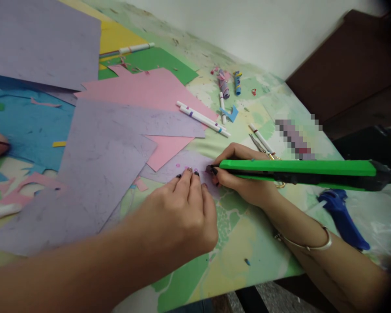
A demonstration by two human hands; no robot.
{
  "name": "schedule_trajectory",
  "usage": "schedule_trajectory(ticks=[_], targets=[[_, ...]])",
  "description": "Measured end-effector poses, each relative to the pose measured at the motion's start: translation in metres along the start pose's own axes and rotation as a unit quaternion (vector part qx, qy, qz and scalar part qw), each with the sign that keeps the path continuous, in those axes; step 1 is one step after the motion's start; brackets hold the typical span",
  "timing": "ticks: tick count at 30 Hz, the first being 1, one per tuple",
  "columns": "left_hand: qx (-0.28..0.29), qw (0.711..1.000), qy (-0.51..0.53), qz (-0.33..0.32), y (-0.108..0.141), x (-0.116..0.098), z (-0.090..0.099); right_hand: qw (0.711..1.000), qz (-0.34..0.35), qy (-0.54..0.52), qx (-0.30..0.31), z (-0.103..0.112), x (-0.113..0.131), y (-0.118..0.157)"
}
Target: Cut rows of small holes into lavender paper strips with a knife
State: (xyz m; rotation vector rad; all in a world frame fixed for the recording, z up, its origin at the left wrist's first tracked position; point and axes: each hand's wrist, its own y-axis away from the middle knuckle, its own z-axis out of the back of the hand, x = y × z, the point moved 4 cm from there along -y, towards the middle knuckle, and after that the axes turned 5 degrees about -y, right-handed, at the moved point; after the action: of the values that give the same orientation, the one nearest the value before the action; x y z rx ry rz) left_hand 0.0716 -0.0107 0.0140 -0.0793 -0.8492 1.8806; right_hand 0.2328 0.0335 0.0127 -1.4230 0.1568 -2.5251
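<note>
Right hand (pixel 247 189) pinches green cutter (pixel 296 167) (long axis near-level, tip frame-left); left hand (pixel 189 213) touches lilac paper (pixel 189 158), grip unclear.

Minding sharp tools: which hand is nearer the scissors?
Right. The right hand, gripping the green cutter, is close beside the scissors; the left hand is farther off, on the small lilac paper.

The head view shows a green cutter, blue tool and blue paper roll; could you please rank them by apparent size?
1. Green cutter
2. Blue tool
3. Blue paper roll
Nearness may enlarge the cutter.
</note>
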Motion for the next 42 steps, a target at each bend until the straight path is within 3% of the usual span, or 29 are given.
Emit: schedule_trajectory(ticks=[4,8,17,25,37,42], targets=[[-0.008,1.0,-0.003,0.023,0.001,0.001,0.0,1.0,0.004,0.024,-0.003,-0.001,0.004,-0.001],[0.015,1.0,-0.002,-0.007,-0.001,0.001,-0.002,0.999,0.013,0.045,-0.022,-0.001,0.007,0.0],[0.007,1.0,-0.009,-0.003,-0.002,0.002,0.0,0.999,-0.001,0.027,-0.028,0.0,0.002,0.003],[0.009,1.0,-0.006,-0.014,-0.002,0.003,-0.001,0.995,0.034,0.088,-0.036,-0.002,0.014,0.001],[0.005,1.0,-0.015,-0.009,-0.002,0.003,0.0,0.996,-0.005,0.071,-0.046,-0.001,0.007,0.004],[0.0,1.0,-0.016,-0.007,-0.001,0.002,-0.001,0.994,0.019,0.092,-0.046,-0.002,0.012,0.002]])
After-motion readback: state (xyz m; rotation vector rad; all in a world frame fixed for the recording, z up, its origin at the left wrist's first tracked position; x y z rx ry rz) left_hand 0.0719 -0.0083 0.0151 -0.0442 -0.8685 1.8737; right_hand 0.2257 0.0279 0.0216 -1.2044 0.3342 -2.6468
